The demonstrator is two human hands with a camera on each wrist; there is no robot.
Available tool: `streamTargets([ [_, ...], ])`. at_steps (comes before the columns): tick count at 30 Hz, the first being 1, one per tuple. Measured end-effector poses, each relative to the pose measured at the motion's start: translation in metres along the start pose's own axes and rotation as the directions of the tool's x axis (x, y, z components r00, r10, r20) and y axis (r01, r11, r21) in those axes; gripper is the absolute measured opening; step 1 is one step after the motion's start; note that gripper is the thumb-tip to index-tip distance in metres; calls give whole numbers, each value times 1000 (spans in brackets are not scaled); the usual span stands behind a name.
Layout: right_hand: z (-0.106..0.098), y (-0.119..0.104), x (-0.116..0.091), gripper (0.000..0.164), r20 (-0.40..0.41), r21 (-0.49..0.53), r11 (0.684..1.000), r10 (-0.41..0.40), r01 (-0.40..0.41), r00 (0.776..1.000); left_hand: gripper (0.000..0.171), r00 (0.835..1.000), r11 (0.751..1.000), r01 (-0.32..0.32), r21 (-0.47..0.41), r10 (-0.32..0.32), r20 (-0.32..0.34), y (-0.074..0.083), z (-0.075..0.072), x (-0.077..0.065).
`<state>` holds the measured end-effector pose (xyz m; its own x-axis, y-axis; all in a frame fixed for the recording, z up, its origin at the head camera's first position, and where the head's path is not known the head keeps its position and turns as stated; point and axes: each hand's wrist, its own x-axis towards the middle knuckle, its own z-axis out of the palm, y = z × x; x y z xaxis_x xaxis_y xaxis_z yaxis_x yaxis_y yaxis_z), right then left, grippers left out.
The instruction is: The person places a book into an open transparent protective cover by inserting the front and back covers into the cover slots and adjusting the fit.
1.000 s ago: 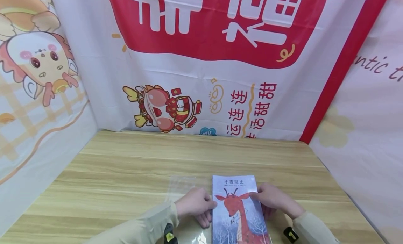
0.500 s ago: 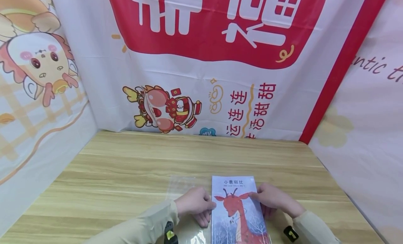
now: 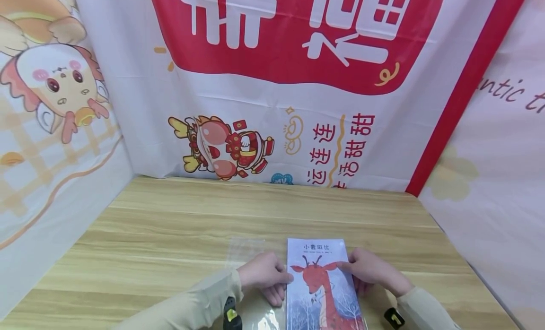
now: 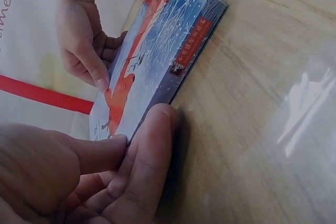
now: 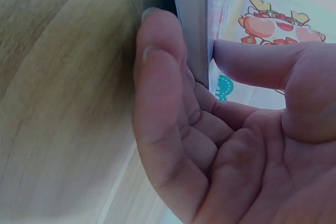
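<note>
A book (image 3: pixel 317 285) with a red deer on a blue wintry cover is held by both hands, one at each long side. My left hand (image 3: pixel 265 277) pinches the left edge, thumb on the cover and curled fingers at the spine side. On the opposite edge, my right hand (image 3: pixel 370 271) grips with its thumb on the cover; the right wrist view shows its fingers (image 5: pixel 163 93) curled against the page edges. Clear plastic film (image 4: pixel 310 108) lies beside the book, left of it in the head view, partly hidden under my left hand and sleeve.
The wood-grain table (image 3: pixel 170 216) runs back to a printed cloth wall (image 3: pixel 238 93) with red and white lettering. More printed cloth hangs at the left (image 3: pixel 55 155) and right sides. Each wrist wears a black band (image 3: pixel 393 317).
Both hands keep their hold on the book, which stays almost in place. The head view has shifted very slightly.
</note>
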<state>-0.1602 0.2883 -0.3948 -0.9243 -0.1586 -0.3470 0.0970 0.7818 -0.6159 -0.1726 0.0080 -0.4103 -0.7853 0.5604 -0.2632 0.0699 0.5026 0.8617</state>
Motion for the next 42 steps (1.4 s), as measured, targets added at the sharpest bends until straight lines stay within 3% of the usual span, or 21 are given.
streamTargets([
  [9,1,4,1,29,37,58,998,-29,27,999,24,1000,999,-3,-37,3,13,2,-1,-1],
  [22,-3,-1,-1,31,43,32,999,-7,6,999,25,1000,999,-5,-52,6,17,4,-1,-1],
  [32,-6,-5,-2,35,-20,-100,995,-14,11,1000,23,1000,999,12,-49,-11,9,2,2,0],
  [42,-12,-16,-7,41,-89,-132,991,-1,-11,996,24,1000,999,10,-53,-9,12,0,1,-1],
])
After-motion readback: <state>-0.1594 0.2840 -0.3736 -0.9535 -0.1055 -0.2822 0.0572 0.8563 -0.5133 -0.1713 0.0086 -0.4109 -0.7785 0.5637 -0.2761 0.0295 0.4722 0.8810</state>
